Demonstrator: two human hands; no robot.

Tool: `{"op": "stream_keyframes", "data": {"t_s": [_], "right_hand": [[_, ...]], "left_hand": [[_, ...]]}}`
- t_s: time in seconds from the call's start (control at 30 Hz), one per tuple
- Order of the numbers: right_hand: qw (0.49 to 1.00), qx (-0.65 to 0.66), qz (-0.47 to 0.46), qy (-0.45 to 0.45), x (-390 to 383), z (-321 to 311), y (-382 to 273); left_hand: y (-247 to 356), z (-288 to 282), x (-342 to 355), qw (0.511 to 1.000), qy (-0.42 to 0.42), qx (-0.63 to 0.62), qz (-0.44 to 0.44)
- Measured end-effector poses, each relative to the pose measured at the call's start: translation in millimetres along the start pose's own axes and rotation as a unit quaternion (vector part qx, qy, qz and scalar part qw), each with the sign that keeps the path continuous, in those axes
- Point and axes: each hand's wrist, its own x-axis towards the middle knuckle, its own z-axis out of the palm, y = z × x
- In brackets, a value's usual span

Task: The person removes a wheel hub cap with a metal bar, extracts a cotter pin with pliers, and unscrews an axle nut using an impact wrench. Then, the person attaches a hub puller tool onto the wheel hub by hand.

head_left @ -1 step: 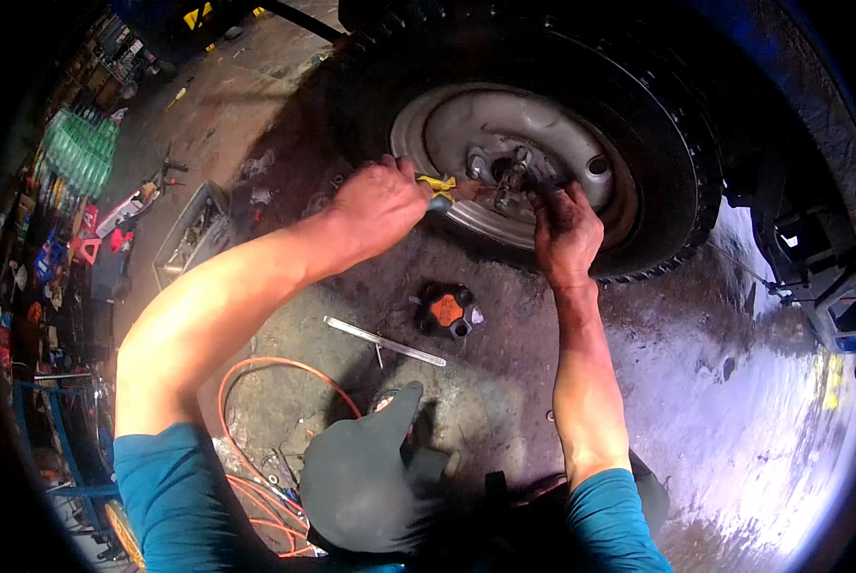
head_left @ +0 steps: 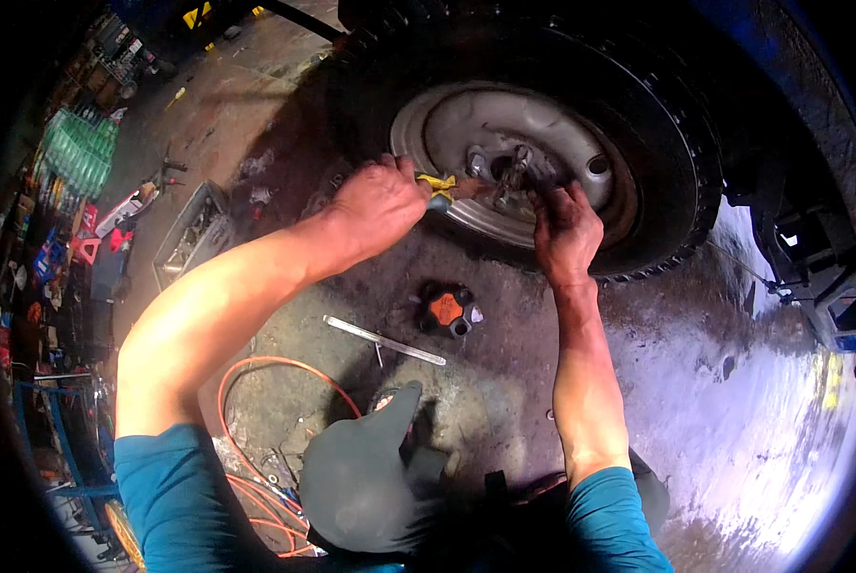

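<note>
My left hand (head_left: 378,205) is closed around a hand tool with a yellow and grey handle (head_left: 435,185). Its working end, pointing right toward the hub, is too dim to tell the kind. My right hand (head_left: 569,229) is at the right of the wheel hub (head_left: 512,177), fingers bent and pressed together; anything in them is hidden. Both hands are in front of a silver wheel rim (head_left: 490,110) in a large black tyre (head_left: 657,115). Lug nuts or studs show around the hub. Below, a black cap with an orange centre (head_left: 447,308) lies on the floor.
A flat metal bar (head_left: 385,341) lies before my knee (head_left: 361,477). An orange hose (head_left: 246,368) curls at the left. Beyond it are a grey bin of metal parts (head_left: 194,234), a red jack stand (head_left: 86,239) and green bottles (head_left: 81,153). Dark vehicle parts (head_left: 819,258) project at the right.
</note>
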Motion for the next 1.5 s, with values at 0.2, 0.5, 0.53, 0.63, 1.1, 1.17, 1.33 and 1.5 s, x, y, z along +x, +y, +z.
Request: {"op": "stream_keyframes", "data": {"t_s": [0.2, 0.5, 0.53, 0.63, 1.1, 1.17, 1.33, 1.5], "right_hand": [[1.000, 0.019, -0.001, 0.011, -1.3, 5.0, 1.7], [0.991, 0.078, 0.070, 0.088, -16.1, 21.5, 6.6], [0.990, 0.076, 0.073, 0.091, -16.7, 20.2, 5.9], [0.991, 0.080, 0.088, 0.063, -17.6, 17.1, 6.6], [0.993, 0.046, 0.099, 0.040, -21.2, 9.5, -2.8], [0.994, 0.050, 0.086, 0.036, -18.6, 6.5, -4.7], [1.000, 0.003, 0.000, 0.021, -16.6, 4.2, -9.8], [0.997, 0.005, 0.007, 0.080, -26.3, 14.2, -15.9]], "left_hand": [[0.7, 15.4, -4.2, 0.998, 0.004, 0.036, -0.045], [32.1, 35.4, -33.5, 0.857, -0.088, -0.450, -0.236], [30.4, 24.4, -34.6, 0.707, -0.213, -0.626, -0.251], [39.9, 33.1, -37.8, 0.532, -0.228, -0.799, -0.167], [59.3, 86.8, 15.7, 0.379, -0.166, -0.910, -0.030], [60.1, 97.3, 26.6, 0.328, -0.161, -0.931, 0.010], [50.7, 100.6, 36.7, 0.284, -0.164, -0.944, 0.042], [52.7, 104.8, 46.0, 0.316, -0.165, -0.931, 0.079]]}}
